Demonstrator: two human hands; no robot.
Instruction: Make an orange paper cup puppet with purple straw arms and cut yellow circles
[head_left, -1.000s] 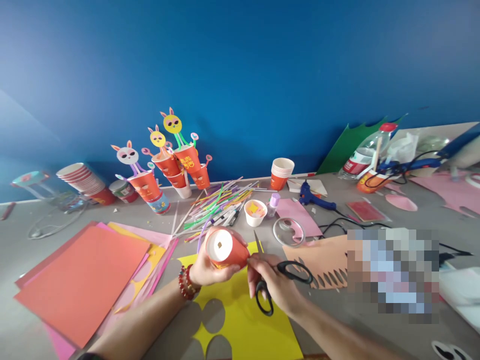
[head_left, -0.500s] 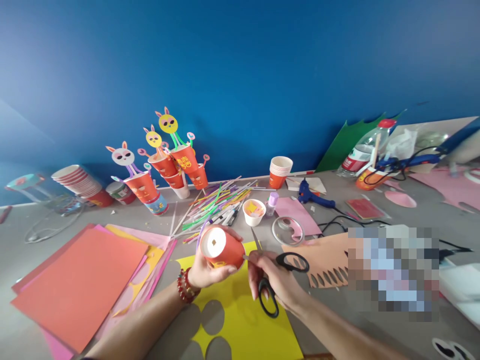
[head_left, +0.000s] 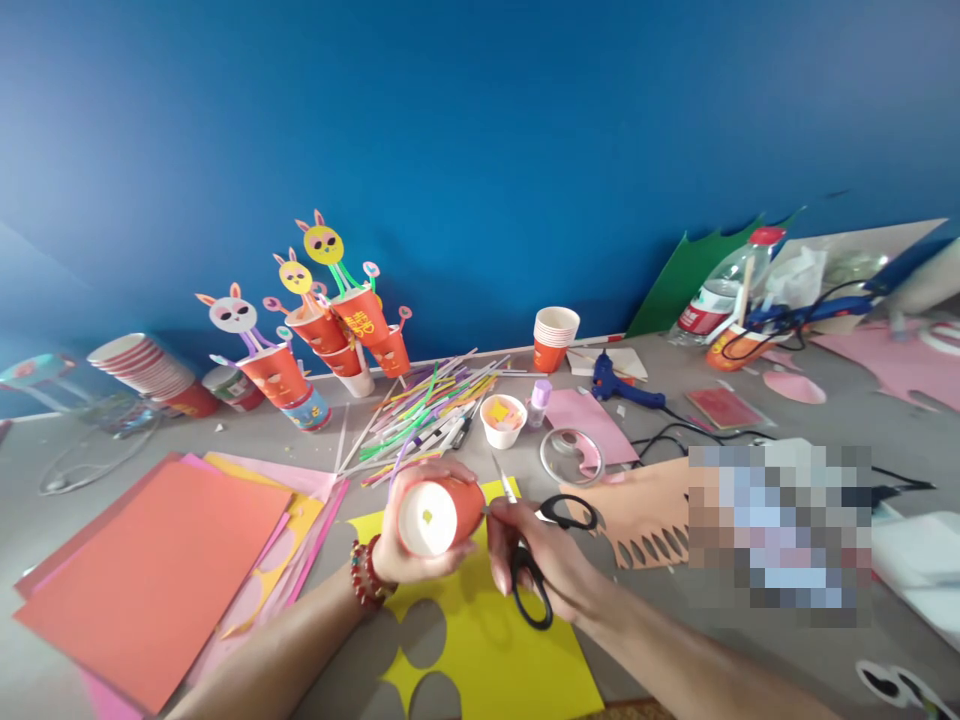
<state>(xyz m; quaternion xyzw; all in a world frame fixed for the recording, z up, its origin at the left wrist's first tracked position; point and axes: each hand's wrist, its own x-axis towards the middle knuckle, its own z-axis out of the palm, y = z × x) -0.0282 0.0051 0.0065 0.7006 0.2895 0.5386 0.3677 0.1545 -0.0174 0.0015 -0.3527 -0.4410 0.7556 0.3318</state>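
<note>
My left hand (head_left: 388, 550) is wrapped round a red paper cup (head_left: 468, 508), tilted so its white inside faces me. A small hole shows in the white, with yellow behind it. My right hand (head_left: 551, 555) grips black-handled scissors (head_left: 505, 482), blades spread apart. One blade points up and away; the other is mostly hidden by my fingers, close to the cup's right end. Whether it touches the cup I cannot tell. Beneath both hands lies a yellow sheet (head_left: 517, 660) with round cut-outs.
Bunny-faced cup figures (head_left: 322, 245) stand at the back left, beside stacked cups (head_left: 142, 370). Coloured pipe cleaners (head_left: 420, 410) lie mid-table near a small paper tub (head_left: 502, 432). A blue glue gun (head_left: 622, 388) and its cord lie right. Orange sheets (head_left: 150, 570) cover the left.
My left hand has turned the cup so its mouth faces me more fully, and the hole now shows yellow. The view has shifted slightly; my right hand still grips the spread scissors.
</note>
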